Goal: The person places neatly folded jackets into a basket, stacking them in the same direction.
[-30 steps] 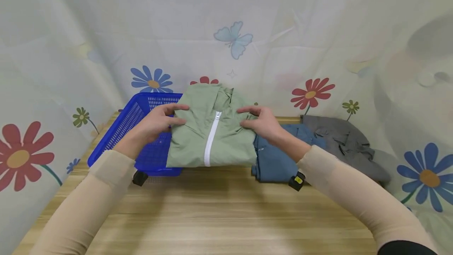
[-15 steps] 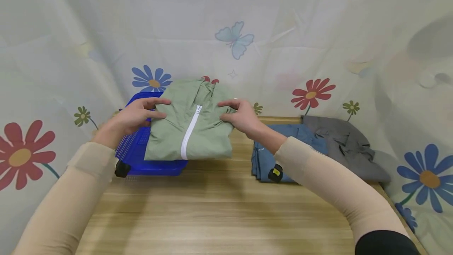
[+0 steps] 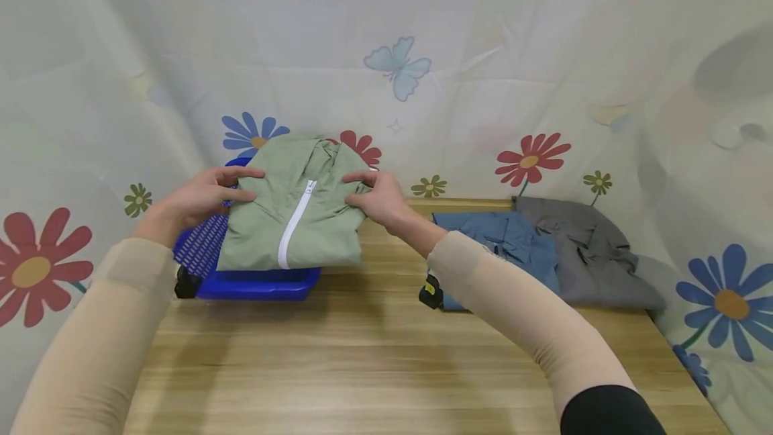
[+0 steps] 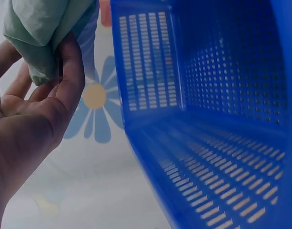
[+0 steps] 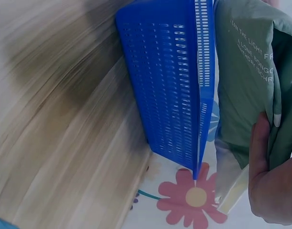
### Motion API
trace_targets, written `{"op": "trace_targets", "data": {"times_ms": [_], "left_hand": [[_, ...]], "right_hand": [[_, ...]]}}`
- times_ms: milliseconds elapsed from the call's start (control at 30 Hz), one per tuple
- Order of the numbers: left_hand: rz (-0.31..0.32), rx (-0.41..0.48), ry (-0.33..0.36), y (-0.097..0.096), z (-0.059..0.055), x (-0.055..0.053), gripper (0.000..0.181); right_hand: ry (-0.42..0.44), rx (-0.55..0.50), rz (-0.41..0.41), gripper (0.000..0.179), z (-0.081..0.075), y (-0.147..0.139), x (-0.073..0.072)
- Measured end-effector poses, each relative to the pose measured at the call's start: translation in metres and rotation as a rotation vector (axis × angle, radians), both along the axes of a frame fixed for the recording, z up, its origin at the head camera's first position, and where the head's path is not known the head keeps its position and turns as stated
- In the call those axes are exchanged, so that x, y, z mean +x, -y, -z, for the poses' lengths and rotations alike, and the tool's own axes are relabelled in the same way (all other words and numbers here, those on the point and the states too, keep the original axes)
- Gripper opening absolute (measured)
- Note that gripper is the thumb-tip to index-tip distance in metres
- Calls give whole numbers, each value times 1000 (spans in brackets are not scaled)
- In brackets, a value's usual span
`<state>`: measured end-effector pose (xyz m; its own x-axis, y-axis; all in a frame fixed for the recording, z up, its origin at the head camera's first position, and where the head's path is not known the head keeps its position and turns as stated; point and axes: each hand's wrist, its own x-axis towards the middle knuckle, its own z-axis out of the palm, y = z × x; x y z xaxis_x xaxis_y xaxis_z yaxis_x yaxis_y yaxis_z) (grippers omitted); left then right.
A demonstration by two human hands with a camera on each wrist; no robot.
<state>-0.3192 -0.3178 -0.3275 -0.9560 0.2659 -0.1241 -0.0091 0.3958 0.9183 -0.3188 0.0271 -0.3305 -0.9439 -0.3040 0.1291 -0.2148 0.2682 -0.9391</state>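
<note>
Green jacket [image 3: 274, 215], one: pinched at either side by my left hand [image 3: 200, 197] and right hand [image 3: 383, 200]; shifted further over the basket [image 3: 260, 286], carry seemingly nearly done; rim contact unclear.

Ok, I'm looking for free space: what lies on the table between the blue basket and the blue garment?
In the head view, only bare wooden table shows there; the right hand and the green jacket it holds hide part.

I'm working in a curtained-off nook — home or studio, I'm not making out which — with flower-printed cloth [image 3: 471, 25] hanging on three sides of a wood-grain bench [image 3: 338, 354] where folded clothes [image 3: 525, 240] are lying.
</note>
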Motion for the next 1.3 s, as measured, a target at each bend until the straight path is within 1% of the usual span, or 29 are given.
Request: {"op": "trace_targets", "data": {"times_ms": [167, 300, 433, 533, 700, 833, 967, 1167, 1300], "left_hand": [[-20, -62, 18, 17, 3, -3, 62], [-31, -78, 41, 28, 5, -5, 63], [-29, -95, 66, 34, 5, -5, 63], [-25, -112, 86, 41, 9, -7, 64], [-37, -139, 88, 56, 16, -8, 64], [-36, -171, 91, 67, 20, -8, 64], [-34, -191, 99, 71, 23, -6, 64], [-30, -193, 113, 73, 23, -4, 65], [-23, -207, 115, 74, 22, -3, 66]], "right_hand": [[10, -31, -17, 34, 7, 17, -2], [26, -46, -11, 34, 11, 31, -3], [28, -48, 22, 33, 17, 43, -5], [23, -31, 56, 33, 23, 53, -6], [36, -51, 81, 32, 30, 71, -3], [22, -73, 93, 33, 35, 83, -1], [9, -64, 100, 33, 38, 90, 0], [22, 21, 136, 32, 42, 96, 2], [22, 42, 147, 32, 43, 98, 3]]}}
